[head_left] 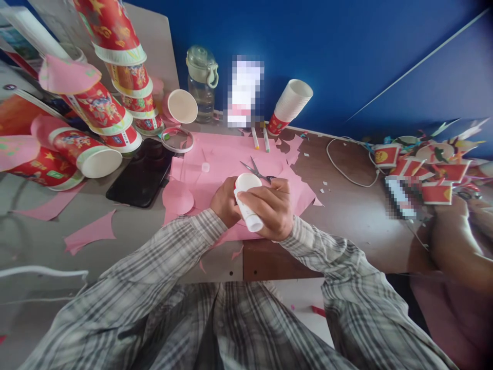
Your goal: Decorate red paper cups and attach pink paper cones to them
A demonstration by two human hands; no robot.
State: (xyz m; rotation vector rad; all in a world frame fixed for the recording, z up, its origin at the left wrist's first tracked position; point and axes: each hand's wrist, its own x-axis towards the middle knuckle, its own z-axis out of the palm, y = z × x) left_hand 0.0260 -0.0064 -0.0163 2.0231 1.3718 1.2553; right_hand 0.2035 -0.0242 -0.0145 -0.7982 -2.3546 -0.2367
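Note:
Over the pink paper, both of my hands are close together at a paper cup point(248, 180) whose pale mouth faces up. My left hand point(225, 204) is closed around the cup's left side, where a bit of red shows. My right hand point(271, 210) grips a white tube point(253, 222) with faint print, its round end pointing down towards me. The tube's other end is hidden by the cup and my fingers. Just beyond my right hand, scissors point(254, 168) lie with blades apart on the pink paper point(223, 149). A pink paper circle point(177, 198) lies left of my left hand.
Decorated red cups point(103, 110) stand stacked at left beside a black phone point(133, 174). At the back are a water bottle point(201, 85), a tape roll point(177, 140), two markers point(254, 139) and stacked cups point(290, 105). Another person's arm point(454, 241) rests at right near decorated cups point(437, 192).

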